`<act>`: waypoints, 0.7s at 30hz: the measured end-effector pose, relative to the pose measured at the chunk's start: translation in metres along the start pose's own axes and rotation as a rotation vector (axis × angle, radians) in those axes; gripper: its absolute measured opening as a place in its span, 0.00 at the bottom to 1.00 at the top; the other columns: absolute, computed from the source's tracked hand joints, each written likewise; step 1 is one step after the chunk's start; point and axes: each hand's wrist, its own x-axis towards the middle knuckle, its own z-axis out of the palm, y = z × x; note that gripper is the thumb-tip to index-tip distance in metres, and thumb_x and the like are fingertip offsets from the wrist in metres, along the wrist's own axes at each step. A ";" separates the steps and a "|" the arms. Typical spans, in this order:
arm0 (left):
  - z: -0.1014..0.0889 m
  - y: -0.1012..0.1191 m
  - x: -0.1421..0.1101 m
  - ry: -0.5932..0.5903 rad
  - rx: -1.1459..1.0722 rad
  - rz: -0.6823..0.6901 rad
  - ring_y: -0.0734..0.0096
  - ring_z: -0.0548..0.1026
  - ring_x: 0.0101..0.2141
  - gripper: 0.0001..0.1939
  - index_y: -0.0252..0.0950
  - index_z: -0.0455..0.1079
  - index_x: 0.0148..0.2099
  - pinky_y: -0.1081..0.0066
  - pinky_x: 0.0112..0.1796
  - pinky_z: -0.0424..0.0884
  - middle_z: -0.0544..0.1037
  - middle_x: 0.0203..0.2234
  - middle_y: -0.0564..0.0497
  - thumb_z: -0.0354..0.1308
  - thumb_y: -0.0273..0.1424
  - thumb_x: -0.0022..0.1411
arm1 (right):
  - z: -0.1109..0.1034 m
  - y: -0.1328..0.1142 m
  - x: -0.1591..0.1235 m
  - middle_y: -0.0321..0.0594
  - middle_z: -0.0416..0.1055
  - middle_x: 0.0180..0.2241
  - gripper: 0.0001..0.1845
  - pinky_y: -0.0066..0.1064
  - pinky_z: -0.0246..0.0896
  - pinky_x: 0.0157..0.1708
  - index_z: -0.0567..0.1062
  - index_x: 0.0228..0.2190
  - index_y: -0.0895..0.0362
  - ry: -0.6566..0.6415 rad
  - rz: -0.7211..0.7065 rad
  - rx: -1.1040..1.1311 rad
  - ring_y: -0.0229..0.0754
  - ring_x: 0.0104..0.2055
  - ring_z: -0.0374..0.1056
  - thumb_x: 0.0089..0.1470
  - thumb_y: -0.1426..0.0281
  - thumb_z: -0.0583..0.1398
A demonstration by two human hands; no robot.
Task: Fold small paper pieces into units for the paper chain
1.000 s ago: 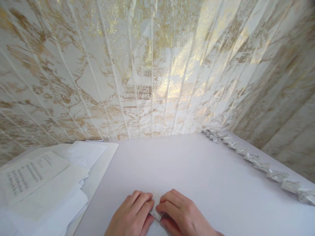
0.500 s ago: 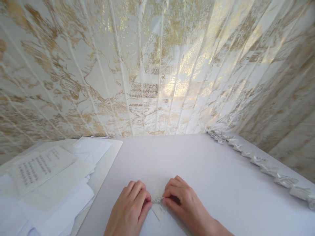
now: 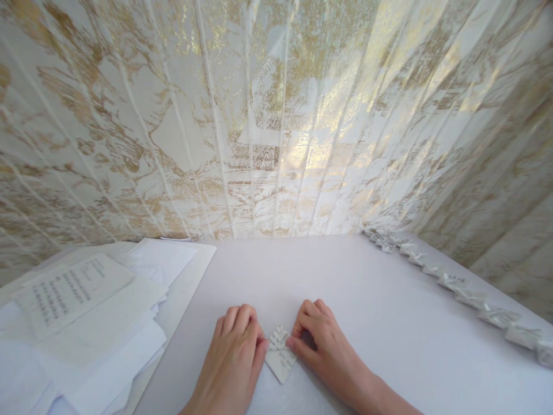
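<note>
A small diamond-shaped piece of folded paper [image 3: 280, 363] with dark print lies flat on the white table in front of me. A crease or edge crosses its middle. My left hand [image 3: 235, 354] pinches its left corner between thumb and curled fingers. At the opposite corner, my right hand [image 3: 326, 349] is closed too, its thumb and forefinger on the paper's edge. The fingertips of both hands partly hide the side corners.
Loose paper sheets [image 3: 108, 357], one printed sheet [image 3: 78, 294] among them, are piled at the left. A row of small folded paper pieces [image 3: 469, 297] runs along the table's right edge. Behind the table [image 3: 276, 271] hangs a gold-patterned curtain [image 3: 268, 144].
The folded paper, raised and blurred between my fingers before, now lies flatter as a clear diamond. Both hands have shifted slightly forward and a little apart.
</note>
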 end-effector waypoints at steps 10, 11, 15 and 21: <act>0.001 -0.001 0.003 -0.023 0.057 0.012 0.57 0.67 0.40 0.07 0.36 0.68 0.33 0.54 0.41 0.65 0.70 0.37 0.48 0.51 0.21 0.61 | -0.006 0.003 -0.006 0.36 0.68 0.36 0.14 0.38 0.62 0.45 0.72 0.34 0.54 -0.015 -0.052 0.051 0.44 0.42 0.63 0.51 0.85 0.60; 0.003 -0.003 0.003 -0.015 0.040 0.021 0.57 0.67 0.40 0.07 0.36 0.68 0.34 0.55 0.41 0.65 0.70 0.37 0.49 0.51 0.22 0.62 | -0.007 0.004 -0.007 0.37 0.68 0.38 0.17 0.38 0.62 0.46 0.72 0.36 0.54 -0.028 -0.074 0.050 0.44 0.43 0.63 0.51 0.86 0.59; 0.006 -0.011 0.002 0.010 -0.071 0.134 0.58 0.66 0.47 0.15 0.43 0.70 0.46 0.57 0.45 0.66 0.68 0.46 0.49 0.48 0.21 0.64 | -0.010 0.007 -0.011 0.37 0.69 0.40 0.22 0.35 0.62 0.46 0.74 0.43 0.50 -0.070 -0.249 0.021 0.42 0.44 0.64 0.55 0.87 0.56; 0.006 -0.017 0.003 0.008 -0.130 0.183 0.58 0.63 0.53 0.15 0.45 0.71 0.45 0.55 0.49 0.66 0.67 0.51 0.49 0.48 0.22 0.65 | 0.003 0.005 -0.016 0.37 0.72 0.43 0.15 0.34 0.59 0.44 0.73 0.49 0.50 -0.053 -0.521 -0.178 0.42 0.44 0.64 0.62 0.75 0.60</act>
